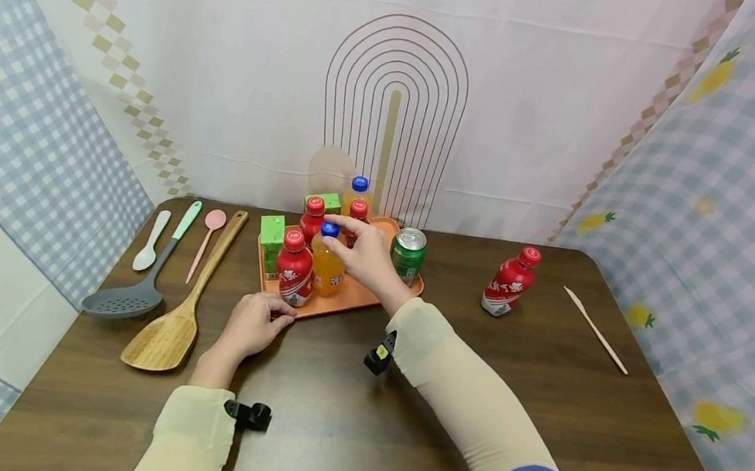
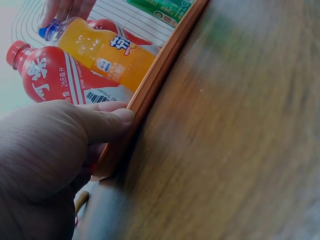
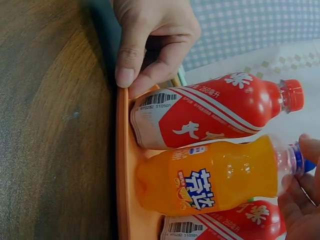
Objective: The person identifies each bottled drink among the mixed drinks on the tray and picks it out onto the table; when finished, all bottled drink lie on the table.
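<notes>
Head view: right hand (image 1: 366, 256) pinches the orange bottle (image 1: 328, 267) at its cap; left hand (image 1: 254, 324) grips the tray (image 1: 349, 304) rim.

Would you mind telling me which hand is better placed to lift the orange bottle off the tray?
The right hand: its fingertips are at the orange bottle's blue cap, while the left hand grips the tray's near rim.

Your right hand (image 3: 305, 200) cut off by right wrist view's edge. Left wrist view: desk (image 2: 240, 150) blurred, green can (image 2: 167, 9) cropped at top. Rear bottles (image 1: 357, 198) half hidden behind your fingers.
</notes>
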Demonstrator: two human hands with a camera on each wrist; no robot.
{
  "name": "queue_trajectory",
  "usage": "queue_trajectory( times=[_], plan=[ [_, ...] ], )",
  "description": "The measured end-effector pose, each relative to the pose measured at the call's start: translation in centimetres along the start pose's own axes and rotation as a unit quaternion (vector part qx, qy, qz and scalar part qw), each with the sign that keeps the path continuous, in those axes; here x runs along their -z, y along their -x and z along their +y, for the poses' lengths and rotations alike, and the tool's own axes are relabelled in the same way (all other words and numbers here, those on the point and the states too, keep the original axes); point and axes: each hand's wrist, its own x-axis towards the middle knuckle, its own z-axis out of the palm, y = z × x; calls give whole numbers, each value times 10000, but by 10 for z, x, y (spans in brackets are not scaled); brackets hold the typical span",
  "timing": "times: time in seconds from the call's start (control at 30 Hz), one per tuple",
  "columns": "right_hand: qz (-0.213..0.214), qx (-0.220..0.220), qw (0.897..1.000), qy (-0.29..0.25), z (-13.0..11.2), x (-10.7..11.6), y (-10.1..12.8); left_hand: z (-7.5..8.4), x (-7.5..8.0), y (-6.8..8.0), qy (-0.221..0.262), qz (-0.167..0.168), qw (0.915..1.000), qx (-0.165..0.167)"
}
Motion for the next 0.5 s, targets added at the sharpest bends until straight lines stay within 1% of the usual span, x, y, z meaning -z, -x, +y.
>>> queue_trajectory(
  times=[0.17, 0.5],
  plan=[
    [75, -71, 9999, 83, 1, -1, -1, 0, 1, 0, -1, -2, 10000, -10],
    [172, 38, 9993, 318, 1, -3, 0, -2, -1, 1, -10, -8, 10000, 23]
  ],
)
